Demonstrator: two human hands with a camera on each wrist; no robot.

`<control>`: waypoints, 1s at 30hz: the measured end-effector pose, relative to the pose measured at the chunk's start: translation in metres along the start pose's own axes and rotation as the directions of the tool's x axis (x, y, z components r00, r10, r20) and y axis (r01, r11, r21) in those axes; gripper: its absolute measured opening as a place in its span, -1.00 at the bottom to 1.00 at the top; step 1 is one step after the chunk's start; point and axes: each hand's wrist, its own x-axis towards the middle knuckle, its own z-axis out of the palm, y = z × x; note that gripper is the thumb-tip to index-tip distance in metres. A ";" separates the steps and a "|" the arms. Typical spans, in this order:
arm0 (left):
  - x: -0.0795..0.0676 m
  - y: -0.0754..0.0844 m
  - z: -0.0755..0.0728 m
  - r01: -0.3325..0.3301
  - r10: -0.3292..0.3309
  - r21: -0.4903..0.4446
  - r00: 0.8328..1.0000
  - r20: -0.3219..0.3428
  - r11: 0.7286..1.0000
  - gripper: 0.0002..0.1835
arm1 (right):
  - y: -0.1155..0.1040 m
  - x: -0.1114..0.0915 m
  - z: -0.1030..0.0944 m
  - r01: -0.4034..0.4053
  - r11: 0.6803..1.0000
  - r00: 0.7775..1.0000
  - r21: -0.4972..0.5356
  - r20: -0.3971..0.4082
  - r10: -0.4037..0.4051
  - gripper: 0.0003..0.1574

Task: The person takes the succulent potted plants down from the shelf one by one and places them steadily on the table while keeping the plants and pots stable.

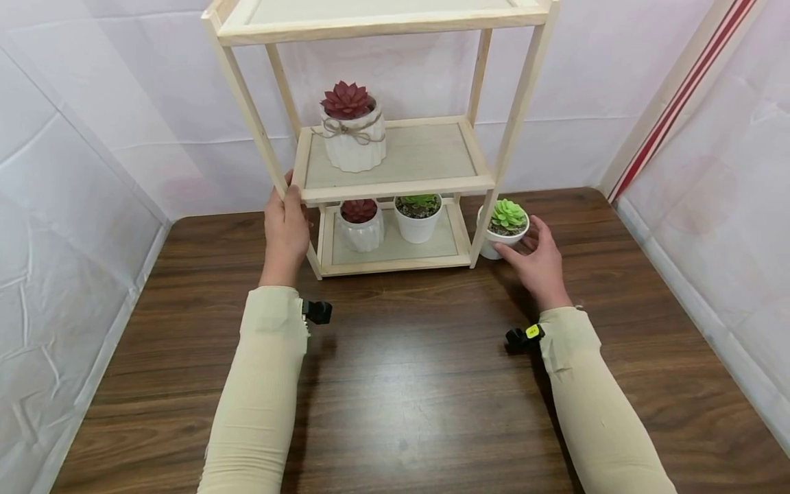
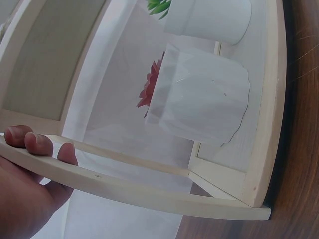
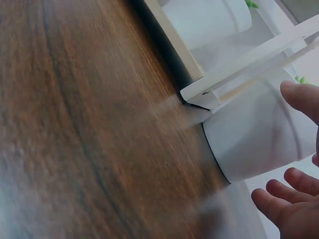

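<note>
My left hand [image 1: 286,230] grips the front left post of a light wooden shelf [image 1: 395,186], fingertips curled over the wood in the left wrist view. At the shelf's right side, my right hand [image 1: 540,264] is around a white pot with a bright green succulent [image 1: 508,215]. Its thumb lies across the front of the pot and its index finger is at the rim's right side. The other fingers [image 3: 271,204] spread apart below. This pot stands upright on the table, close against the front right post, which partly covers it.
A ribbed white pot with a red succulent [image 1: 354,140] and a twine bow stands on the middle tier. The bottom tier holds another red succulent pot [image 1: 361,233] and a green-planted white pot [image 1: 418,225]. The brown wooden table [image 1: 401,384] meets white cloth walls [image 1: 623,116].
</note>
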 end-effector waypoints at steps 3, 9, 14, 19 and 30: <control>0.000 0.000 0.001 -0.005 0.005 -0.001 1.000 -0.001 1.000 -0.51 | 0.000 -0.002 -0.003 0.000 1.000 1.000 0.018 -0.012 0.000 0.25; 0.000 0.002 0.001 -0.008 0.008 -0.008 1.000 -0.001 1.000 -0.51 | -0.001 -0.006 -0.009 -0.006 0.999 1.000 0.047 -0.015 0.007 0.22; -0.001 0.002 0.001 -0.010 0.010 -0.019 1.000 -0.003 1.000 -0.51 | -0.005 -0.009 -0.012 -0.011 1.000 1.000 0.027 -0.017 0.012 0.16; -0.001 0.001 0.001 -0.013 0.013 -0.018 1.000 -0.002 1.000 -0.51 | -0.009 -0.011 -0.013 0.000 1.000 1.000 0.009 -0.012 0.001 0.13; 0.000 0.000 0.000 -0.007 0.007 -0.004 1.000 -0.001 1.000 -0.51 | -0.017 -0.016 -0.015 0.019 1.000 1.000 -0.007 -0.017 -0.019 0.06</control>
